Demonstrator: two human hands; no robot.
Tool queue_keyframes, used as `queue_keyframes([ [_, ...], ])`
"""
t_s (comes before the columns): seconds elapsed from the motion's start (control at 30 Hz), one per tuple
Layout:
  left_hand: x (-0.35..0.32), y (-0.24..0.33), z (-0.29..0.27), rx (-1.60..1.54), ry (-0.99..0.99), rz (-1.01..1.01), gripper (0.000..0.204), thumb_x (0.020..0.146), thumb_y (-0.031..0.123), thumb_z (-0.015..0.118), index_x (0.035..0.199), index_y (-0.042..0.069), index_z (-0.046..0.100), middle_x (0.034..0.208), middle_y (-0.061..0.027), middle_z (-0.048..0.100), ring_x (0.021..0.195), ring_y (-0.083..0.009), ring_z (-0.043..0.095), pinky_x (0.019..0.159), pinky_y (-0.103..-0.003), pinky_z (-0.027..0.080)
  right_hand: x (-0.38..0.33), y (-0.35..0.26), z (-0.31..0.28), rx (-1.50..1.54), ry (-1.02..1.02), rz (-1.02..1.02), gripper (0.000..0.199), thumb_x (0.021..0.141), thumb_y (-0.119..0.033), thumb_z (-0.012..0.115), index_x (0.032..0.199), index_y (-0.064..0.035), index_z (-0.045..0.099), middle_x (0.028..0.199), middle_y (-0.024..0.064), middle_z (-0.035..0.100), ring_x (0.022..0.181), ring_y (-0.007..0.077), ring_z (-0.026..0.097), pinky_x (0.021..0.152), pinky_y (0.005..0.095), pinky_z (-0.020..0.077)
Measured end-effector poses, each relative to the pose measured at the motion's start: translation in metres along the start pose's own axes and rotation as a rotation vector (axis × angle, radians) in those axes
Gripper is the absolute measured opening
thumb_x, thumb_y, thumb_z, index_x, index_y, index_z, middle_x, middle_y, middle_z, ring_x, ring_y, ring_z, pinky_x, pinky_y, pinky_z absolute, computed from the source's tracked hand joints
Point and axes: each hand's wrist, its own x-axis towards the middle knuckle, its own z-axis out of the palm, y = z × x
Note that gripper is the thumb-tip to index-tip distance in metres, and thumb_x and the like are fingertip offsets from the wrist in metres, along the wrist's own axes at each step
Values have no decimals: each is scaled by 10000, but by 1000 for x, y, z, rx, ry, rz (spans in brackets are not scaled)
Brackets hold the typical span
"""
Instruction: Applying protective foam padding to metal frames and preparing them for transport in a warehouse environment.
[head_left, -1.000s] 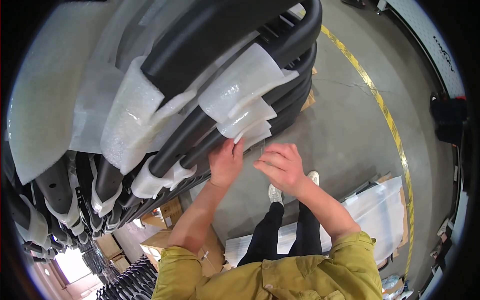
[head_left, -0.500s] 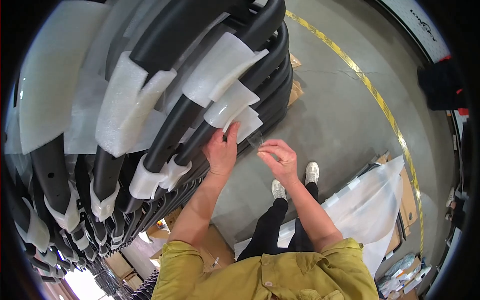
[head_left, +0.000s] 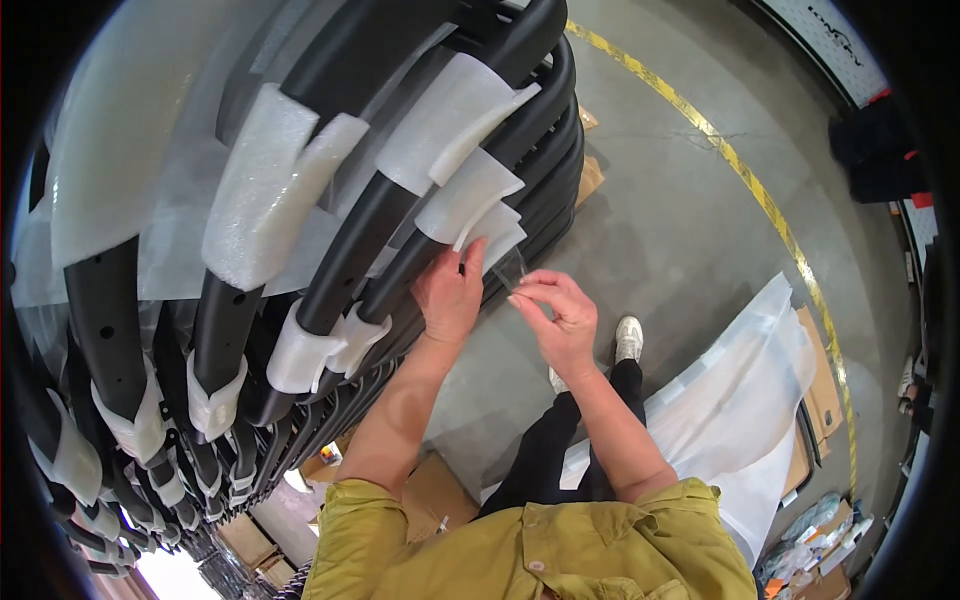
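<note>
Two-handed: pinched small, clear plastic strip point(head_left: 511, 268) w/ R hand point(head_left: 562, 315), grasped curved white foam wrap point(head_left: 506, 232) w/ L hand point(head_left: 447, 298).

The left hand point(head_left: 448, 300) had some fingers out of sight beside the foam point(head_left: 508, 238); their grip could not be told. The right hand point(head_left: 565, 322) covered one end of the clear film point(head_left: 510, 266). The sheet point(head_left: 735, 385) hid part of the cardboard point(head_left: 822, 390). The top edge cut off the frames point(head_left: 405, 50), the bottom edge the shirt point(head_left: 600, 550). A dark shape point(head_left: 872, 150) was blurred.
</note>
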Motion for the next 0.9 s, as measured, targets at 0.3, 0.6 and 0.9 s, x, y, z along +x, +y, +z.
queue_keyframes([
  [0.3, -2, -11, -4, -49, -32, 250, 229, 689, 142, 597, 892, 61, 528, 739, -136, 561, 646, -322, 555, 544, -388, 456, 57, -37, 41, -215, -168, -132, 96, 670, -7, 608, 765, 1, 615, 714, 104, 574, 667, 196, 562, 606, 271, 440],
  [0.6, -1, -9, 10, -26, 113, 93, 269, 664, 204, 642, 896, 83, 578, 766, -114, 577, 712, -302, 564, 601, -396, 455, 68, -44, 31, -437, -396, -169, 210, 660, 48, 531, 850, -13, 595, 785, 118, 581, 689, 269, 567, 617, 316, 454],
  [0.9, -3, 2, 14, 92, 113, -65, 181, 778, 249, 556, 836, 89, 617, 787, -124, 601, 740, -318, 566, 677, -381, 440, 45, -56, -23, -604, -420, -367, 338, 615, 34, 511, 948, -4, 550, 948, 112, 577, 908, 269, 547, 754, 334, 454],
])
